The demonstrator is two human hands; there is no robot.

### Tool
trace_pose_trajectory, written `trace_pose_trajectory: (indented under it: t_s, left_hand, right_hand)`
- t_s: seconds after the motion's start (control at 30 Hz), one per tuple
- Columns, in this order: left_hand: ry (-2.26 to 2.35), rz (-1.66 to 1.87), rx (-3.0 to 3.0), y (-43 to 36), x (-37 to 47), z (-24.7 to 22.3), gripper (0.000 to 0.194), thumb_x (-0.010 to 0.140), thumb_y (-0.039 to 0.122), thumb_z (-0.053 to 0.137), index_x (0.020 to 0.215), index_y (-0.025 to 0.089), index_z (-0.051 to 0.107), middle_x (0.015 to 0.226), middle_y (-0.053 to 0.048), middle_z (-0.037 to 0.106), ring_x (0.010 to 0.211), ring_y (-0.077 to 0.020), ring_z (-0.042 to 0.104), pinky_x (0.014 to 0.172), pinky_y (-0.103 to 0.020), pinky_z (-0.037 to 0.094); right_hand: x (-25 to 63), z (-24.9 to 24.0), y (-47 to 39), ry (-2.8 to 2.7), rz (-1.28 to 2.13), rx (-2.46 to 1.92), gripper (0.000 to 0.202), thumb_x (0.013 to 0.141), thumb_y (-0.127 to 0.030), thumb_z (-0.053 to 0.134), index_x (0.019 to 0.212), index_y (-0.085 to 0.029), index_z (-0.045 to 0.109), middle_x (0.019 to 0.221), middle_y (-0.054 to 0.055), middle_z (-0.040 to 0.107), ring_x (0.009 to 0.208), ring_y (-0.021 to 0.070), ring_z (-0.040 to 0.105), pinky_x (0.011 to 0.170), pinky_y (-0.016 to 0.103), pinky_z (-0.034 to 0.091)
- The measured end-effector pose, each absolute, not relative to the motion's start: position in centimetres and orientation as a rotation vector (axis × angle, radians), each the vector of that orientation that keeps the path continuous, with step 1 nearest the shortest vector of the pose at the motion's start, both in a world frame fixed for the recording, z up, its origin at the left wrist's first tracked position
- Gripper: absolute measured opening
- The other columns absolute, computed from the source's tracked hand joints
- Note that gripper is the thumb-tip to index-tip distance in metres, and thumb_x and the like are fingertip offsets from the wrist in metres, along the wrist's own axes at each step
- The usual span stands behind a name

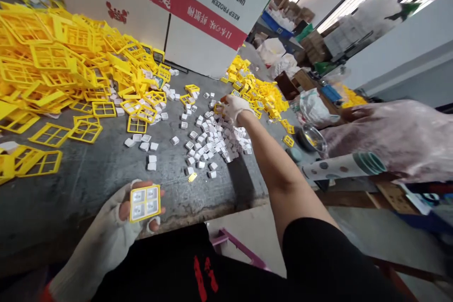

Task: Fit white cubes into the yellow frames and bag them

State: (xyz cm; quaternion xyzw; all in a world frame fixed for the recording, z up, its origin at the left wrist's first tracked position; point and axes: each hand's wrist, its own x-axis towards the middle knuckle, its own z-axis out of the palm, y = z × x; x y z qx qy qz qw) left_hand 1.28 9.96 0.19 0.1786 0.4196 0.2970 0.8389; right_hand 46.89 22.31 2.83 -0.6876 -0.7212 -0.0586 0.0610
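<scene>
My left hand [120,217], in a white glove with bare fingertips, grips a small yellow four-pane frame [145,203] near the table's front edge. White square pieces fill all four of its openings. Farther off, my right hand [235,107], gloved too, reaches over the far side of a heap of white square pieces [215,139]. Its fingers point down and are mostly hidden, so what they hold is unclear. A yellow piece [218,108] lies right by those fingertips. One small yellow bit [192,177] lies at the heap's near edge.
A large pile of yellow frames [53,61] covers the left of the table [106,160]. Behind stands a white and red carton [198,14]. More yellow parts [262,92] are heaped at the right, near a metal bowl [312,138] and a patterned cylinder [343,165].
</scene>
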Motion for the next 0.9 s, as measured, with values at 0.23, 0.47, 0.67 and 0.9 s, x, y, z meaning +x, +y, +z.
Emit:
trace_pose_trajectory:
  t_s: [0.23, 0.47, 0.67, 0.9]
  left_hand:
    - [0.819, 0.655, 0.402, 9.7, 1.3, 0.4, 0.057, 0.046, 0.043, 0.117, 0.094, 0.028, 0.09, 0.094, -0.009, 0.088, 0.073, -0.0284, 0.079, 0.053, -0.034, 0.065]
    - [0.717, 0.794, 0.503, 8.9, 2.5, 1.5, 0.056, 0.059, 0.042, 0.112, 0.101, 0.02, 0.083, 0.092, -0.007, 0.083, 0.073, -0.0228, 0.076, 0.053, -0.029, 0.062]
    - [0.689, 0.894, 0.544, 4.6, 0.6, 1.0, 0.053, 0.071, 0.053, 0.107, 0.107, 0.022, 0.083, 0.101, -0.006, 0.082, 0.08, -0.0213, 0.076, 0.059, -0.027, 0.062]
    - [0.752, 0.928, 0.506, 0.3, -0.7, 0.7, 0.039, 0.082, 0.043, 0.098, 0.111, 0.022, 0.084, 0.107, -0.01, 0.082, 0.085, -0.0238, 0.075, 0.061, -0.028, 0.058]
  right_hand:
    - [44.5, 4.6, 23.4, -1.625, 0.44, -2.206, 0.038, 0.102, -0.058, 0.077, 0.114, -0.023, 0.079, 0.089, 0.003, 0.078, 0.08, 0.0194, 0.072, 0.079, 0.037, 0.065]
    - [33.3, 4.1, 9.9, -1.811, 0.827, -1.633, 0.067, 0.088, -0.044, 0.085, 0.148, -0.021, 0.065, 0.126, 0.01, 0.083, 0.105, 0.0246, 0.08, 0.091, 0.04, 0.068]
    - [26.7, 1.5, 1.4, -2.213, 0.494, -1.9, 0.051, 0.093, -0.031, 0.079, 0.143, -0.023, 0.076, 0.142, 0.016, 0.081, 0.134, 0.0387, 0.071, 0.115, 0.058, 0.051]
    - [26.5, 3.3, 1.2, -2.344, 0.201, -2.126, 0.063, 0.102, -0.047, 0.08, 0.158, -0.022, 0.067, 0.148, 0.023, 0.077, 0.133, 0.0441, 0.071, 0.109, 0.058, 0.049]
